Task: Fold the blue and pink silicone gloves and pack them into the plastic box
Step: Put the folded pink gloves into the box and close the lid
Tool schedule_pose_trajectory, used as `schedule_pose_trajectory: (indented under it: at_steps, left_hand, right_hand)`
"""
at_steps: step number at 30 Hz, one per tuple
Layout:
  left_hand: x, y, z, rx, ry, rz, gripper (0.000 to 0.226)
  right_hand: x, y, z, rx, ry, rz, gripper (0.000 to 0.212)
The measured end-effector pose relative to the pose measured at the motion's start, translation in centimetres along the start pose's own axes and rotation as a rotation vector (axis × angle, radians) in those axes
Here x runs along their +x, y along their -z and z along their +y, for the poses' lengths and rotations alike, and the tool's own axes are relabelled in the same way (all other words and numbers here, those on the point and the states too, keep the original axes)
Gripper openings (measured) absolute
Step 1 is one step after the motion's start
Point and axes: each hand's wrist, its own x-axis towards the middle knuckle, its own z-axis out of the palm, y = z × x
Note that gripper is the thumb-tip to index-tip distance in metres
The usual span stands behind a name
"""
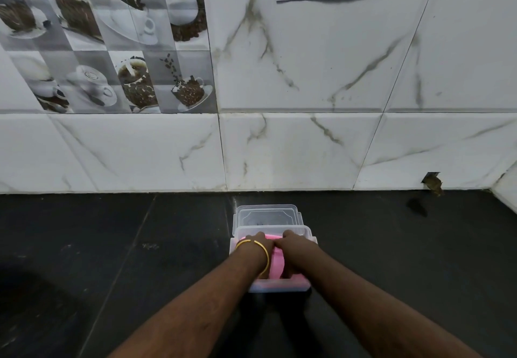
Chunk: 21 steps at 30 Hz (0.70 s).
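Note:
A clear plastic box (279, 286) stands on the dark counter in front of me. A folded pink silicone glove (277, 265) lies inside it. Both my hands reach down into the box on top of the glove: my left hand (256, 241), with a gold bangle at the wrist, on the left part, and my right hand (293, 241) on the right part. The fingers of both hands point down into the box and are hidden from me. No blue glove shows; the hands cover most of the box's inside.
The box's clear lid (267, 216) lies flat just behind the box. The black counter (112, 245) runs left and right to a white marble-tiled wall (307, 148). A small brown hole (433, 183) marks the wall at the right.

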Motion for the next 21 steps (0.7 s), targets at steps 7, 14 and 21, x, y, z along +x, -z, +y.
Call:
schedule_pose_trajectory:
  at_steps: [7,14,21]
  left_hand:
    - [1.0,-1.2,-0.5,-0.058,-0.015,0.038,0.068]
    - [1.3,-1.3,-0.7,-0.075,-0.017,0.032,0.073]
    - [0.6,0.1,-0.6,-0.012,-0.051,-0.047,0.087]
  right_hand:
    - [0.5,-2.0,0.5,-0.005,0.002,0.085,0.064]
    - [0.5,-2.2,-0.3,-0.013,-0.055,0.054,0.056]
    - [0.2,-1.3,-0.5,-0.022,-0.034,0.012,0.067]
